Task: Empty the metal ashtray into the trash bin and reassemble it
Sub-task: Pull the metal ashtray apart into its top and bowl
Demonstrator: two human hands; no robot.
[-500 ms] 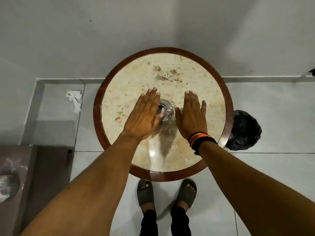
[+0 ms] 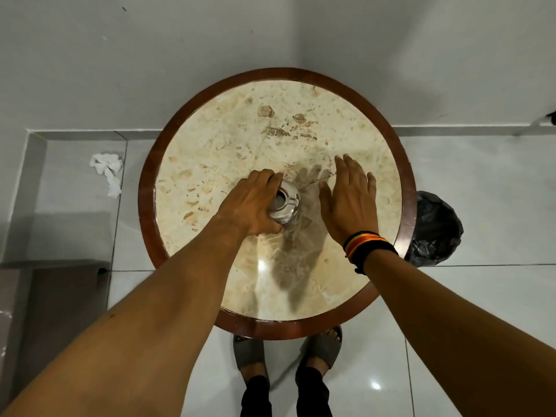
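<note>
On the round marble table [image 2: 346,139] the metal ashtray [image 2: 285,206] stands upright near the middle, with the trash bin [image 2: 436,230] on the floor off the table's right edge. The left hand [image 2: 249,206] wraps its fingers around the ashtray's left side, while the right hand [image 2: 350,197] hovers flat and released just right of it, so the lift looks to belong to the left

Ashtray [image 2: 285,206] mid-table [image 2: 301,326], between both hands; bin [image 2: 436,230] on floor right of table.

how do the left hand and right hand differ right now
The left hand is curled around the metal ashtray; the right hand is flat, fingers straight, holding nothing and apart from the ashtray. The right wrist wears a striped wristband; the left wrist is bare. Both are over the round table.
</note>
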